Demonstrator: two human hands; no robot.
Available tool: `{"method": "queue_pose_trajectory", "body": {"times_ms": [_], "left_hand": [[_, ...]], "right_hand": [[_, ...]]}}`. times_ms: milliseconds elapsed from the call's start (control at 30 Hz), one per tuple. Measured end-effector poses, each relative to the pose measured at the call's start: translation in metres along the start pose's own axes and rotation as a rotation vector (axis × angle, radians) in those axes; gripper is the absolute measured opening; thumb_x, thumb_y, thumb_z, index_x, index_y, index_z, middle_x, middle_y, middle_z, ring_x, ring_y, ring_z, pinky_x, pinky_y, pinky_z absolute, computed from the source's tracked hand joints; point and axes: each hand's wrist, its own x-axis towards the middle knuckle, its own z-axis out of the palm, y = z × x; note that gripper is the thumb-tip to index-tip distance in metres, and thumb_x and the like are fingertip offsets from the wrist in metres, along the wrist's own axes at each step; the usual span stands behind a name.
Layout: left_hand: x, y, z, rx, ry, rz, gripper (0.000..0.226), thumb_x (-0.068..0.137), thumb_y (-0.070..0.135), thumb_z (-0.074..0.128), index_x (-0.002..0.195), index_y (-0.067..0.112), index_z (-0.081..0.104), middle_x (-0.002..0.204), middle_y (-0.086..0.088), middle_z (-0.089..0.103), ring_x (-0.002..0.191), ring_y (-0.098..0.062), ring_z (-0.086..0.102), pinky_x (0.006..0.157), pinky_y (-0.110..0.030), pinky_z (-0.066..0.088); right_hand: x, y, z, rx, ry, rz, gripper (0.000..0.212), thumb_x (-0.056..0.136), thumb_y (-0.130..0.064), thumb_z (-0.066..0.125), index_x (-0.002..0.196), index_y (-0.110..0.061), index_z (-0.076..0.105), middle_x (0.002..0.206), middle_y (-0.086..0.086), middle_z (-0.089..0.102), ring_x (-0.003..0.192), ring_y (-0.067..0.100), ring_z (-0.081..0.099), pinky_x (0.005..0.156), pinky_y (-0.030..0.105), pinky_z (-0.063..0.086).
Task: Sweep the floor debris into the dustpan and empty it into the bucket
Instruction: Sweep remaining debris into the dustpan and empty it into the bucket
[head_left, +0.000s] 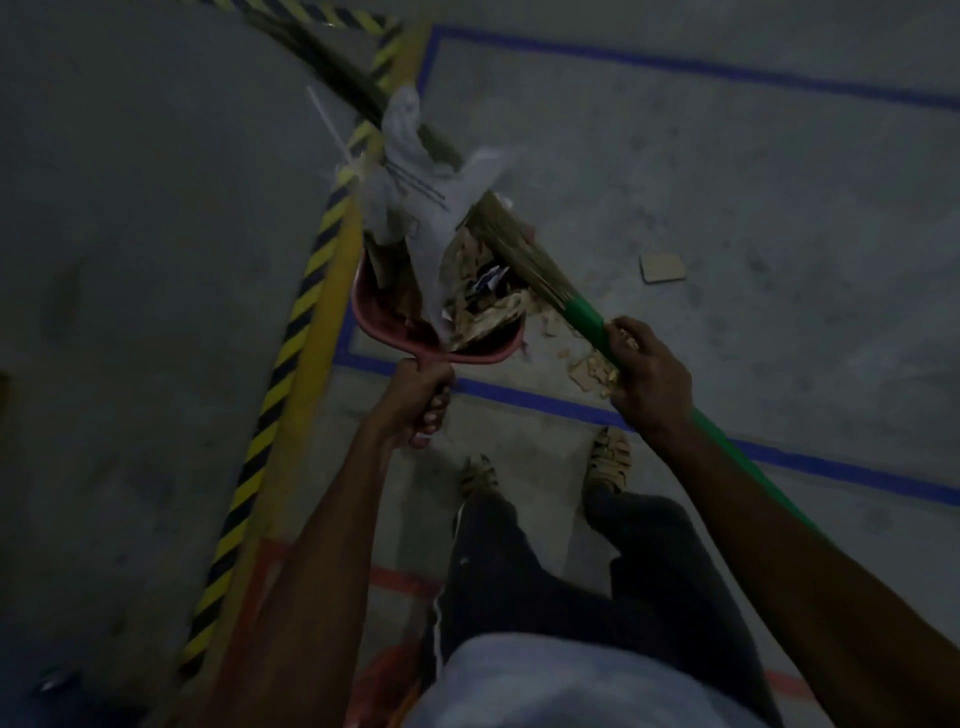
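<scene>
Concrete floor (727, 171) carrying leftover scraps (589, 371) by the blue tape. Green-handled broom (524, 260), right hand (647, 376) clenching it, pressing paper and debris into red dustpan (384, 317), left hand (415, 400) gripping handle. Seemingly finishing sweeping; next needing bucket, unseen here.

A red plastic dustpan (384, 317) sits heaped with white paper and tan scrap debris (483, 306); a green-handled straw broom (524, 254) rests against the pile.
</scene>
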Motion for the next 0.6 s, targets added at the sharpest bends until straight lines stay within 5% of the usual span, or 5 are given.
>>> {"method": "queue_pose_trajectory", "body": {"times_ms": [167, 333, 600], "left_hand": [[-0.089, 0.002, -0.021, -0.125, 0.073, 0.04, 0.04, 0.091, 0.012, 0.053, 0.055, 0.015, 0.037, 0.048, -0.004, 0.025, 0.033, -0.016, 0.022, 0.047, -0.027, 0.016], [-0.16, -0.013, -0.023, -0.247, 0.185, 0.103, 0.037, 0.092, 0.012, 0.052, 0.058, 0.014, 0.037, 0.049, -0.005, 0.025, 0.035, -0.016, 0.022, 0.043, -0.022, 0.02], [-0.238, -0.085, 0.047, -0.604, 0.472, 0.126, 0.038, 0.093, 0.009, 0.052, 0.057, 0.013, 0.04, 0.042, 0.0, 0.028, 0.028, -0.013, 0.023, 0.04, -0.016, 0.023]], "right_hand": [[-0.016, -0.059, -0.051, -0.009, 0.048, -0.155, 0.073, 0.063, 0.005, 0.07, 0.134, -0.012, 0.06, 0.141, 0.009, 0.053, 0.086, 0.04, 0.063, 0.057, 0.036, 0.052], [-0.026, -0.086, -0.077, 0.009, 0.063, -0.35, 0.076, 0.068, 0.006, 0.067, 0.141, -0.011, 0.054, 0.142, 0.011, 0.051, 0.091, 0.037, 0.062, 0.062, 0.026, 0.037], [-0.041, -0.088, -0.089, 0.011, -0.087, -0.701, 0.078, 0.076, 0.007, 0.066, 0.146, -0.017, 0.042, 0.148, 0.009, 0.044, 0.107, 0.039, 0.059, 0.062, 0.048, 0.057]]}}
